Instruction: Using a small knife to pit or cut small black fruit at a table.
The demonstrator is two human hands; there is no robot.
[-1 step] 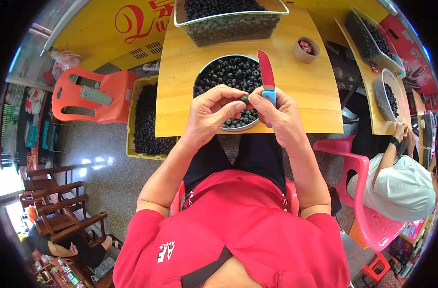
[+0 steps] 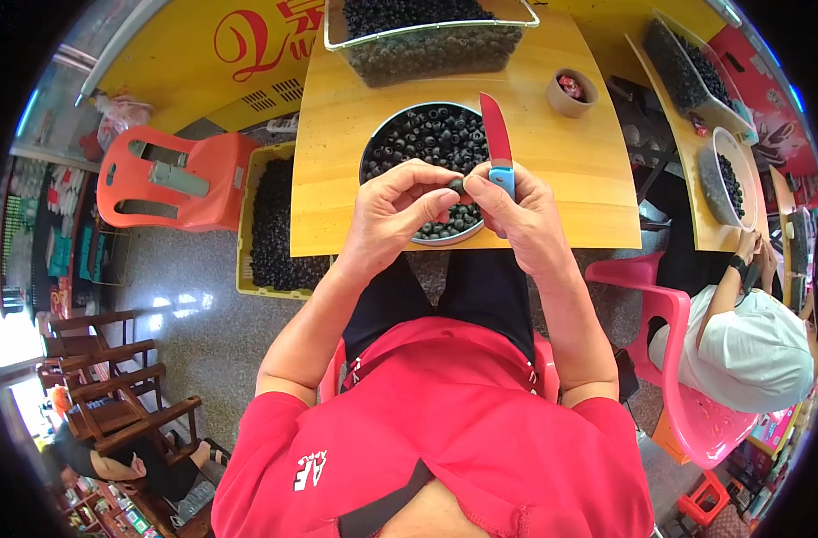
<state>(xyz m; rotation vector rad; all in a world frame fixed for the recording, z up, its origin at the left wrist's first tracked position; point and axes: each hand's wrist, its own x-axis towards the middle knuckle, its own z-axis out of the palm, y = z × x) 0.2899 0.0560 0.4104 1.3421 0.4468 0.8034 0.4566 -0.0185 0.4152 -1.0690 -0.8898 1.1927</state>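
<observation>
My left hand (image 2: 400, 211) pinches a small dark greenish round piece (image 2: 456, 186) between thumb and fingertips. My right hand (image 2: 523, 211) is closed around the blue handle of a knife (image 2: 496, 130), whose red blade points up and away from me. My right thumb also meets the small piece, so both hands come together at it. Beneath them stands a round metal-rimmed bowl (image 2: 366, 151) of many black bead-like pieces, some with a pale ring or hole; their exact kind I cannot tell. My hands cover part of the bowl's near side.
On the wooden table (image 2: 579, 193) are a large clear bin (image 2: 427, 56) of black pieces and a small tan bowl (image 2: 572, 93) with red wrappers. A yellow crate (image 2: 256, 285) and an orange chair (image 2: 180, 179) stand left. At right, a person (image 2: 745, 336) works at another table.
</observation>
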